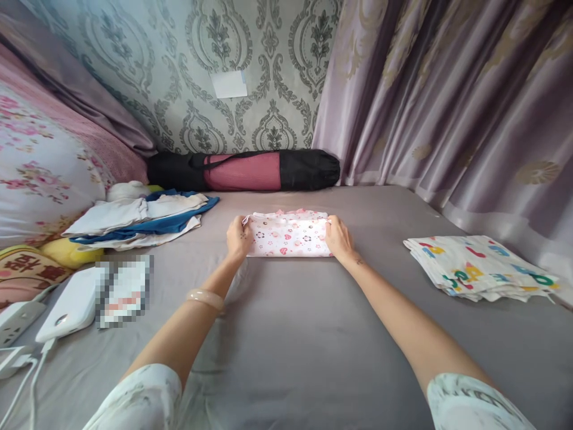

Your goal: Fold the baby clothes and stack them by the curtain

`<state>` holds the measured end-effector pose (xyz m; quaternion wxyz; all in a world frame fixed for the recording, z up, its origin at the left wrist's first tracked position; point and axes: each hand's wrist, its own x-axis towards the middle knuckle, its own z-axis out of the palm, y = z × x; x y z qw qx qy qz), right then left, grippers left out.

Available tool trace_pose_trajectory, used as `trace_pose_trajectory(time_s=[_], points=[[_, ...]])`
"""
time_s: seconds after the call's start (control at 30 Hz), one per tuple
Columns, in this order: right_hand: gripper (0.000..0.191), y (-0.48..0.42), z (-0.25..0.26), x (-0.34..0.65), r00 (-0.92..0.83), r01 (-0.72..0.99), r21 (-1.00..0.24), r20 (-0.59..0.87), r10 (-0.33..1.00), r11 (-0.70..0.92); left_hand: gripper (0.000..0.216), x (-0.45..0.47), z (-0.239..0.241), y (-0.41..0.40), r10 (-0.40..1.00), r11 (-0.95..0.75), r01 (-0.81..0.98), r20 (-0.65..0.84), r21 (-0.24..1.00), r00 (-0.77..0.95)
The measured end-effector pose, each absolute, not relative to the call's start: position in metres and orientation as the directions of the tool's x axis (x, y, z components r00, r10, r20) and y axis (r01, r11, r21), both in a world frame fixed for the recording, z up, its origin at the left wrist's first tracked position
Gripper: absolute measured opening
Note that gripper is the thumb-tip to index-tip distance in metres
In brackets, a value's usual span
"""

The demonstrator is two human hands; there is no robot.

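Note:
A white cloth printed with pink hearts and small flowers lies folded into a wide strip on the grey sheet, straight ahead of me. My left hand grips its left end, thumb and fingers closed on the edge. At the opposite end my right hand pinches the cloth in the same way. Both arms reach forward, and the strip is held between the two hands. Some pink trim shows along its far edge. The fingertips are partly hidden by the backs of the hands.
Folded white and blue clothes lie to the left. A folded white cloth with colourful letters lies right. A black and pink rolled bag rests along the wall. A white power bank and power strip with cables sit front left.

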<state>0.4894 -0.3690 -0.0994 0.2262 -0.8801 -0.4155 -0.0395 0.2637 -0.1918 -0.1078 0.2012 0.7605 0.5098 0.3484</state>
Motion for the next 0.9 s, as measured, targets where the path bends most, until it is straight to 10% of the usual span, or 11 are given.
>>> trace_pose_trajectory(time_s=[0.9], points=[[0.029,-0.317,-0.096,0.527,0.643,0.765,-0.16,0.176,0.745,-0.623,0.016,0.303,-0.123,-0.143,0.883,-0.46,0.664,0.381,0.589,0.274]])
